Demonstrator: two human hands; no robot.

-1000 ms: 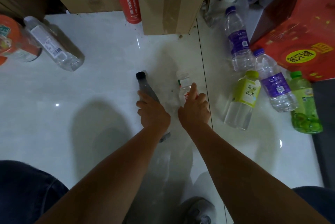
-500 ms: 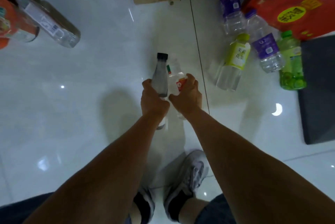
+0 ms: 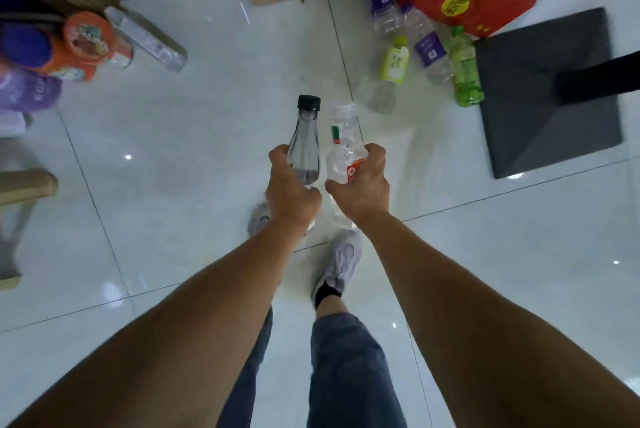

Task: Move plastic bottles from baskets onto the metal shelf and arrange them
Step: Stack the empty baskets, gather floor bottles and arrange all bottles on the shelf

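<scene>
The left hand (image 3: 292, 190) grips the black-capped bottle (image 3: 304, 143) round its lower body; the right hand (image 3: 363, 185) grips the red-labelled clear bottle (image 3: 344, 145), necks pointing away.

On my feed the left hand (image 3: 291, 192) grips a slim clear black-capped bottle (image 3: 304, 147), and the right hand (image 3: 363, 188) grips a clear red-labelled bottle (image 3: 343, 147) with a pale cap. Both are held above the floor, necks pointing away, bodies almost touching. Further off to the right I see four bottles lying close together on the floor: two purple-labelled bottles (image 3: 429, 47), a yellow-labelled bottle (image 3: 391, 71) and a green bottle (image 3: 465, 71). A clear white-labelled bottle (image 3: 149, 40) lies far left.
</scene>
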